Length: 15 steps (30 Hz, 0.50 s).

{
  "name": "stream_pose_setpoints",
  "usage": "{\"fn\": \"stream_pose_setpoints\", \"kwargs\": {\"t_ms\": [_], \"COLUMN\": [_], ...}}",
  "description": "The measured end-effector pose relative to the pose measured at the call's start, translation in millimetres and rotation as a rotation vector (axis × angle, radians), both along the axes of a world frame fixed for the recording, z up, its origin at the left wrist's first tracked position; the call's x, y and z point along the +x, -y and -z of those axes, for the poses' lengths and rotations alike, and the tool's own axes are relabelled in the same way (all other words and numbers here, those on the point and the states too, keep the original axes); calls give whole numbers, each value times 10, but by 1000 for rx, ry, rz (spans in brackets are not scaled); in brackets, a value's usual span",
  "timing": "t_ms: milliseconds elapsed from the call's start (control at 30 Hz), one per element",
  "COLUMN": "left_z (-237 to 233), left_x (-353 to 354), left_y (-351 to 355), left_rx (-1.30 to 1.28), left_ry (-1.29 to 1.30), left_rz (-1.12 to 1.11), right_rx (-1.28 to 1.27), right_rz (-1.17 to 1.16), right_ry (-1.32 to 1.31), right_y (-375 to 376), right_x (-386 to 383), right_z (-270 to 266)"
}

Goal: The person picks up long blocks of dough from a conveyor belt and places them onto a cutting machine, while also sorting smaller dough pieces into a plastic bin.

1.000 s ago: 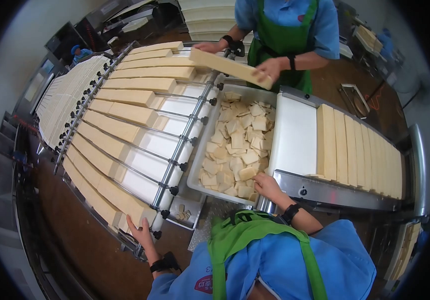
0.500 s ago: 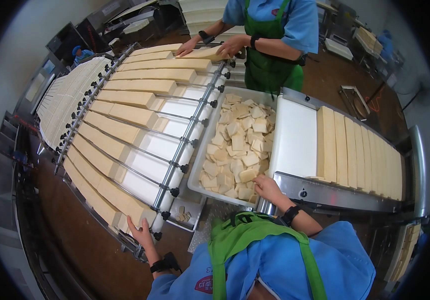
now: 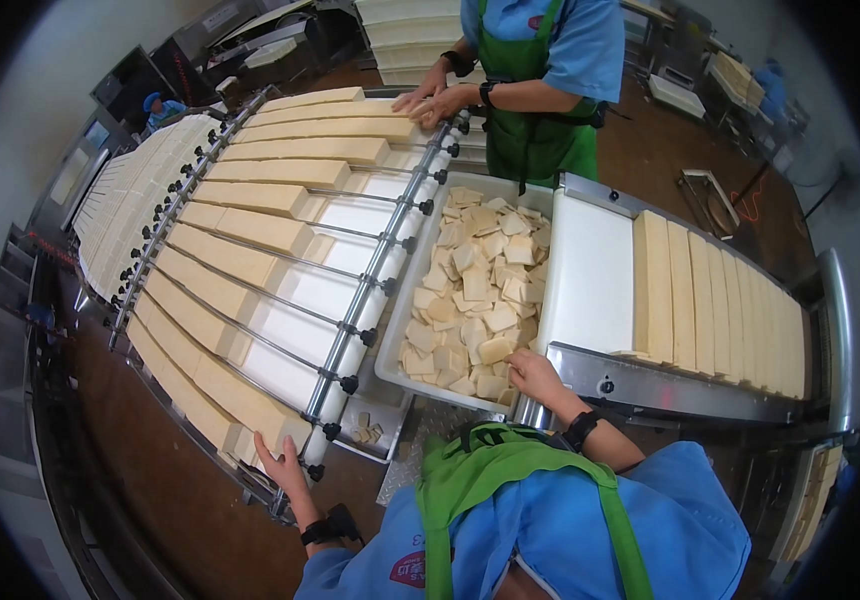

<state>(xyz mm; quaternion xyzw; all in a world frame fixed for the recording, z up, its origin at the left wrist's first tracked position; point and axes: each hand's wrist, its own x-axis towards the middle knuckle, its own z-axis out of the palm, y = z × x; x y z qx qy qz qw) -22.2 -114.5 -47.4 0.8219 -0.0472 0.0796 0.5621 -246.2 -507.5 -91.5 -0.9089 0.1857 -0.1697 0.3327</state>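
Note:
My left hand [image 3: 282, 463] has its fingers spread at the near end of a long pale block [image 3: 240, 392] on the left conveyor, touching that end. Over the near right corner of a white bin [image 3: 390, 345], my right hand [image 3: 533, 375] has its thumb and fingers drawn together beside a pale flat piece [image 3: 496, 349]. Whether the fingers grip that piece cannot be made out. Many loose pale pieces [image 3: 470, 285] fill the bin. More long blocks lie in lanes between metal rods [image 3: 300, 262].
Across the conveyor a co-worker's hands [image 3: 434, 105] rest at the end of a far block. To the right, a second conveyor [image 3: 590, 270] carries a row of upright slabs [image 3: 655, 285]. A small tray [image 3: 368, 430] sits below the bin's left side. Knobs [image 3: 350, 384] line the metal rail.
The co-worker's hands have come closer together, and the far block under them has shifted left. Both of my hands stay where they were.

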Motion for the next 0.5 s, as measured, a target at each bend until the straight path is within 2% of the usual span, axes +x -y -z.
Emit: {"fn": "stream_pose_setpoints", "kwargs": {"t_ms": [500], "left_z": [-7], "left_x": [22], "left_y": [14], "left_rx": [21], "left_ry": [-6], "left_rz": [6], "right_rx": [-10], "right_rz": [3], "right_ry": [4], "right_y": [-1], "right_x": [-6], "right_z": [9]}}
